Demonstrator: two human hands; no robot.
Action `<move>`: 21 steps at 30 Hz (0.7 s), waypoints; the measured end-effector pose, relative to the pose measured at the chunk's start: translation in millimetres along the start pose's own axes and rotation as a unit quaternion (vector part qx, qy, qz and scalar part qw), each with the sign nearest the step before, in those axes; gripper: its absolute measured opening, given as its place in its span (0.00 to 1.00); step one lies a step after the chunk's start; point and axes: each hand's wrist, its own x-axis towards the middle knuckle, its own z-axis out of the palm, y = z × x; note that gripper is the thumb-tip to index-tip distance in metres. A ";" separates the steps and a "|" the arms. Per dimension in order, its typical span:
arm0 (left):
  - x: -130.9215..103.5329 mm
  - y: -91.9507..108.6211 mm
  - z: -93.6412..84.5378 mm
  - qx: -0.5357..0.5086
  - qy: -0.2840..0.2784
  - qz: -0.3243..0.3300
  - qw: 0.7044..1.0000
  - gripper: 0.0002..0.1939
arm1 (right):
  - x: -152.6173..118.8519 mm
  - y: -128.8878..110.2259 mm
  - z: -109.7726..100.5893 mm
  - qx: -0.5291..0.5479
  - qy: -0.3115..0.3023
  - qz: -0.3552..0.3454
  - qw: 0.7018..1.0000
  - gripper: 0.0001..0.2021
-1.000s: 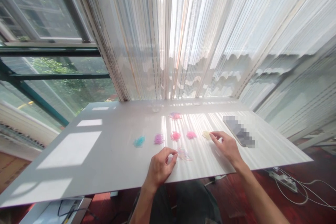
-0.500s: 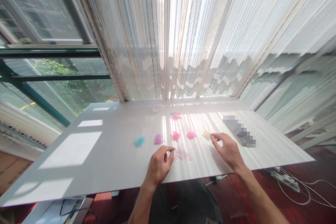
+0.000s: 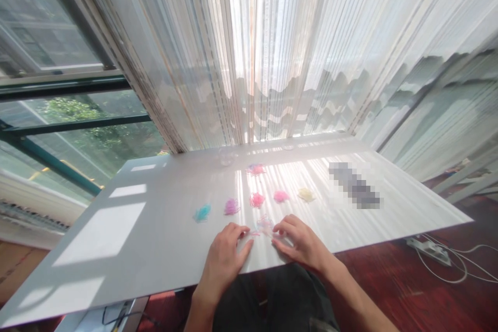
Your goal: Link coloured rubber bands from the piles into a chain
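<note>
Between my two hands lies a loose mixed pile (image 3: 265, 224) of thin pale pink and bluish pieces, which look like small rubber bands. My left hand (image 3: 225, 251) rests at its left side, thumb and fingers apart. On the other side my right hand (image 3: 301, 241) has its fingertips at the pile's right edge, thumb and forefinger spread. Beyond them, sorted piles form a row: teal (image 3: 202, 212), purple (image 3: 232, 206), red-pink (image 3: 257, 200), pink (image 3: 281, 196) and pale yellow (image 3: 306, 194). A mixed pink and blue pile (image 3: 256, 169) lies farther back.
The white table (image 3: 163, 249) carries a blurred-out flat object (image 3: 356, 187) at the right and a small clear dish (image 3: 226, 157) near the back edge. Striped curtains (image 3: 268, 52) hang behind. A power strip with cables (image 3: 430, 250) lies on the floor at right.
My right hand has left the pale yellow pile and come left to the mixed pile. My left thumb and forefinger have parted, and that hand is lower.
</note>
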 end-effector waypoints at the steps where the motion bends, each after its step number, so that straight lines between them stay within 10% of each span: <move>1: 2.2 1.3 2.2 0.001 -0.003 0.002 1.000 0.06 | 0.1 -1.7 1.6 0.002 0.006 0.004 1.000 0.06; 21: 19.2 8.7 22.6 0.004 0.011 0.091 0.996 0.09 | 4.9 -1.4 12.4 0.005 0.050 0.027 0.998 0.04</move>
